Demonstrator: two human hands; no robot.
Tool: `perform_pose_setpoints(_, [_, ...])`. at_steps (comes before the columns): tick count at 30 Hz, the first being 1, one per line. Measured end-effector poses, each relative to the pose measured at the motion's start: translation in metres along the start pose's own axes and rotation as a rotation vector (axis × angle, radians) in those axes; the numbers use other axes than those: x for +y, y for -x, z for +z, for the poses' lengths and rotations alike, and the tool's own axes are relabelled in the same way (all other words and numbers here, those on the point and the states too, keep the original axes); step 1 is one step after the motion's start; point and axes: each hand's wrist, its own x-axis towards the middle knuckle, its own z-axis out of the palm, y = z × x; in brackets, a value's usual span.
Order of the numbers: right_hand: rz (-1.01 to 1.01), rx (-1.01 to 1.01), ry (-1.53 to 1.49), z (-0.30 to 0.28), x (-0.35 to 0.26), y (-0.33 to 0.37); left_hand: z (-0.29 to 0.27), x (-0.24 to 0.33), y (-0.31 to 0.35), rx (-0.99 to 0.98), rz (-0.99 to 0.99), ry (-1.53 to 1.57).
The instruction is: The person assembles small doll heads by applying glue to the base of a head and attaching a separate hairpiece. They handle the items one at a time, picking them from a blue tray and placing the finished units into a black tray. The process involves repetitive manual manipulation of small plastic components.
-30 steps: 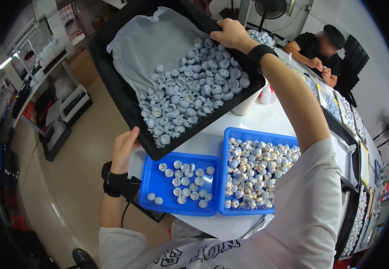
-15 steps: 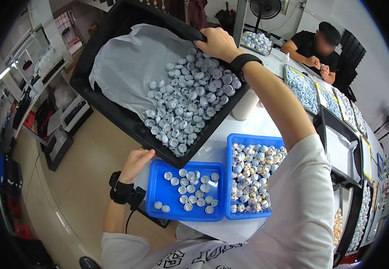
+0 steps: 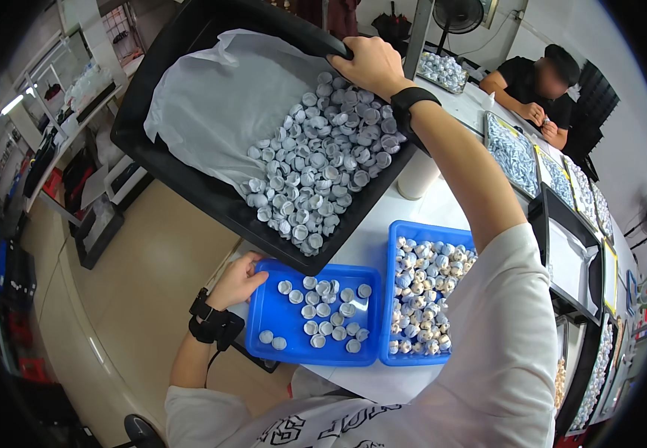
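My right hand [image 3: 372, 66] grips the upper right rim of a large black tray [image 3: 178, 170], fingers wrapped over its edge. The tray is tilted, and many small grey-white cup-shaped pieces [image 3: 320, 168] lie heaped at its lower right side on a white liner sheet [image 3: 211, 97]. Its lowest corner hangs over a shallow blue tray [image 3: 286, 306] in which several of the same pieces [image 3: 323, 310] lie scattered. My left hand [image 3: 238, 284] is closed at the blue tray's far left corner, thumb on the rim; its other fingers are partly hidden.
A second blue tray [image 3: 385, 299], full of small blue-and-cream round pieces [image 3: 420, 291], stands to the right. Behind it is a white cylinder [image 3: 417, 178]. Farther right, a black-framed tray [image 3: 562, 254] and filled trays [image 3: 514, 153] line the table, where another person [image 3: 536, 89] works.
My left hand has gone from the black tray's lower edge to the blue tray's corner. The black tray stays tilted in my right hand. The view has shifted slightly.
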Motion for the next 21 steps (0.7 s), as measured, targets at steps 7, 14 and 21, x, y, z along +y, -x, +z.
perform_pose_setpoints(7, [-0.036,0.024,0.024,0.004,0.005,-0.004,-0.003,-0.016,0.011,0.136,0.059,0.216])
perform_pose_setpoints(14, [-0.207,0.112,0.091,-0.005,0.003,-0.015,-0.005,-0.018,0.011,0.194,0.053,0.234])
perform_pose_setpoints(21, [-0.215,-0.002,0.146,-0.013,0.0,-0.009,-0.01,-0.018,0.011,0.264,0.091,0.238])
